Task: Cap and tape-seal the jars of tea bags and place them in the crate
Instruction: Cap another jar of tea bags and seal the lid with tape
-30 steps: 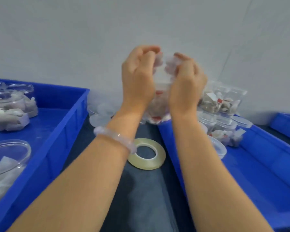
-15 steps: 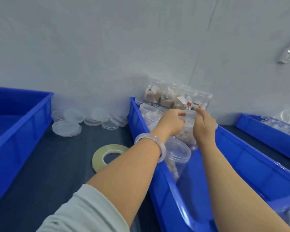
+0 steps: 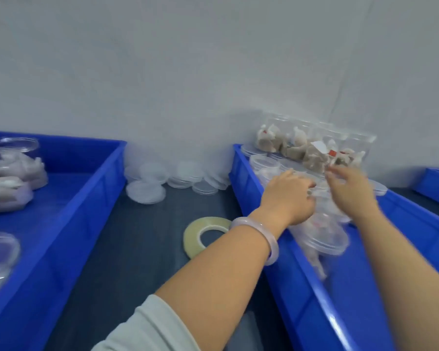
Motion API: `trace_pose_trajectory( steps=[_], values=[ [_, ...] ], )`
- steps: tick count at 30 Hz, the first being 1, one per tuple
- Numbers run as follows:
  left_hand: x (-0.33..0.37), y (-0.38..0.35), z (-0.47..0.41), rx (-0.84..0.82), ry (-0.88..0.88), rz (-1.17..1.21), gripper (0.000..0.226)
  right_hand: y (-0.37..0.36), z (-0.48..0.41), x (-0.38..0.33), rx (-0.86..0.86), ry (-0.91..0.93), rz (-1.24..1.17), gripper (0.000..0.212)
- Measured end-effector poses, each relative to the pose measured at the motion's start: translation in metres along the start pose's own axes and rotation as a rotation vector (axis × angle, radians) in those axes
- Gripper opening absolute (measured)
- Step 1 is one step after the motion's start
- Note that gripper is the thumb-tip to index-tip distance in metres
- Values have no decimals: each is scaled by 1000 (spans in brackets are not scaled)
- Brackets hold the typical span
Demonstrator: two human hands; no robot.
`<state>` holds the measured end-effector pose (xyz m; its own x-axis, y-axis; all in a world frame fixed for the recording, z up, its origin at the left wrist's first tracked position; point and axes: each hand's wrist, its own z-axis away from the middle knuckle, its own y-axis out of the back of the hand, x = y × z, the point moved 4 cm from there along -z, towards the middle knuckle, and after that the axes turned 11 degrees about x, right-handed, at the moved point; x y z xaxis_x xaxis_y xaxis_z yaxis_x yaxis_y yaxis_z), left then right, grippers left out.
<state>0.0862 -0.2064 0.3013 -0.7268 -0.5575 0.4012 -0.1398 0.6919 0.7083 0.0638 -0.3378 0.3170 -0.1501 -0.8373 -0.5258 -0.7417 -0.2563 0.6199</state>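
The light is soft and even with a cool, bluish cast, and I can't tell where it comes from. The wall (image 3: 162, 72) reads flat grey-white, with no hard shadows on it. A pale sheen sits on the right crate (image 3: 312, 307) near me. Motion smears much of the frame. My right hand (image 3: 350, 188) is the blurriest, its fingers streaked, and my left hand (image 3: 287, 196) goes soft at the fingertips. The jars (image 3: 13, 178) in the left crate (image 3: 86, 196) are ghosted into pale smudges. The tape (image 3: 195, 236) on the bench (image 3: 137, 249) is fairly crisp. The wide lens splays the crates, and the right rim curves toward the bottom edge.
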Motion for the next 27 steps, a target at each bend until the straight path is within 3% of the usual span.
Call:
trace_pose_trajectory(
  steps=[3, 6, 9, 12, 17, 20, 23, 27],
  values=[
    [-39, 41, 11, 46, 42, -147, 42, 3, 16, -68, -105, 151, -313, 29],
    [-88, 102, 24, 114, 149, -384, 39, -30, 40, -137, -315, 375, -258, 32],
    [-143, 164, 52, 132, 414, -603, 41, -69, 68, -207, -435, 539, -208, 36],
    [-195, 217, 93, 43, 713, -807, 50, -106, 107, -272, -545, 629, -258, 39],
    [-254, 279, 151, -145, 1087, -905, 47, -159, 181, -344, -755, 680, -304, 48],
    [-274, 291, 166, -171, 1128, -851, 56, -184, 214, -349, -770, 710, -225, 48],
    [-291, 293, 173, -203, 1112, -808, 58, -191, 219, -340, -743, 635, -310, 44],
    [-313, 288, 176, -195, 1066, -819, 42, -188, 216, -340, -728, 643, -367, 41]
  ],
)
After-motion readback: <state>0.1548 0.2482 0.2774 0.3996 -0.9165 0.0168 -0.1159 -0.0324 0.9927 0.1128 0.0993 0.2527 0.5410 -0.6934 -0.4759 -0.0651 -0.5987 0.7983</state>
